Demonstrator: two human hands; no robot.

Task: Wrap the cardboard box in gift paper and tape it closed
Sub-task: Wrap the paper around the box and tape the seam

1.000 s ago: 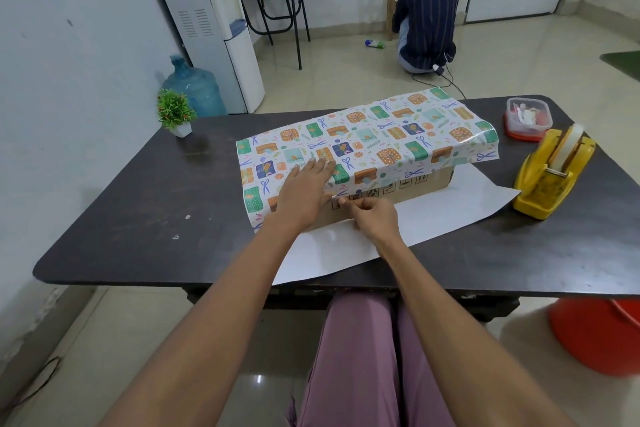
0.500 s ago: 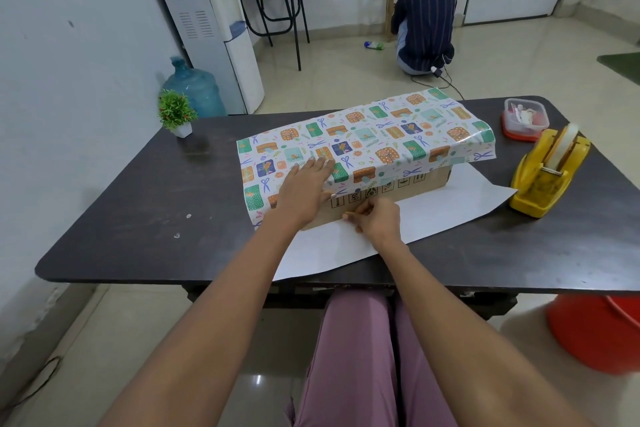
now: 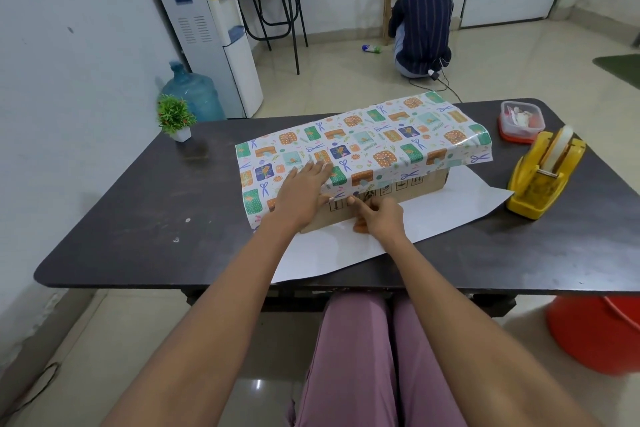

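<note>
Box (image 3: 381, 199) mid-table, gift paper (image 3: 363, 142) folded over top; left hand (image 3: 304, 194) flat, fingers spread, pinning paper edge as before; right hand (image 3: 381, 217) shifted slightly, fingers curled, pressing near front seam, probably taping; tape dispenser (image 3: 543, 177) untouched, ends unwrapped.

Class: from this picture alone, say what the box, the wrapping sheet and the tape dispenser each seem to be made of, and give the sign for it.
Box: brown cardboard, matte, with printed black handling symbols on its side.
Wrapping sheet: thin paper, glossy printed face that catches highlights near its right fold, plain white underside lying on the table.
Tape dispenser: probably moulded yellow plastic, smooth with a slight sheen and dark smudges.
</note>
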